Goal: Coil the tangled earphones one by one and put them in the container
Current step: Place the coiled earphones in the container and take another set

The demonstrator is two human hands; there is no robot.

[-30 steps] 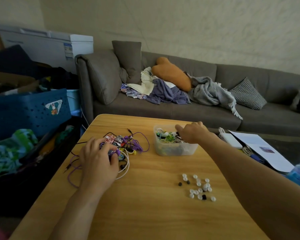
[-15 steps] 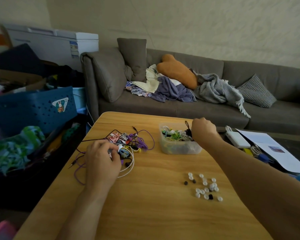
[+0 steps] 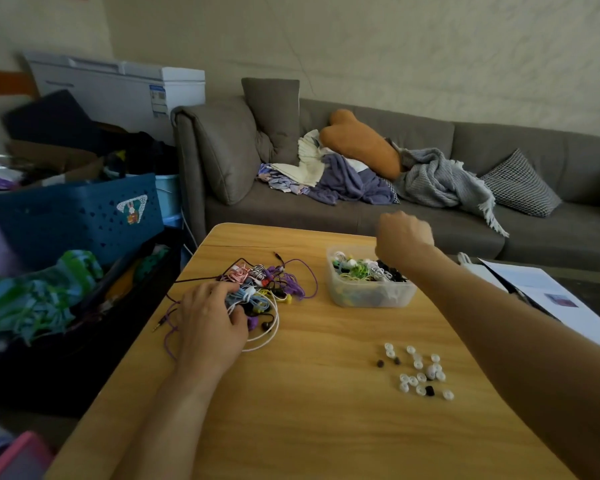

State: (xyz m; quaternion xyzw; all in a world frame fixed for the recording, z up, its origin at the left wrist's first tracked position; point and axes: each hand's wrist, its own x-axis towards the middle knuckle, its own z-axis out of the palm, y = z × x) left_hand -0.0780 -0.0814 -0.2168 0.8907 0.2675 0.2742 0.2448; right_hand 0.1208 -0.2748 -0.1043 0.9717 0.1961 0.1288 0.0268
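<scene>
A tangled pile of earphones [image 3: 274, 282] in purple, pink, blue, yellow, white and black lies on the wooden table [image 3: 326, 417], left of centre. My left hand [image 3: 212, 320] lies on the pile's near left side, its fingers and thumb curled into the blue and white cords. To the right stands a clear plastic container [image 3: 371, 297] holding several coiled earphones [image 3: 359, 270], with a black one at its right end. My right hand [image 3: 404, 235] hovers just above the container's far right corner, fingers curled into a fist with nothing visible in it.
Several loose white and black ear tips [image 3: 418, 370] are scattered on the table's near right. Papers [image 3: 551, 299] lie off the table's right edge. A grey sofa [image 3: 361, 216] stands behind, and a blue basket [image 3: 73, 216] with clutter fills the left.
My right hand has lifted out of the container and risen above its far right corner. A black earphone now lies in the container. My left hand stays on the pile.
</scene>
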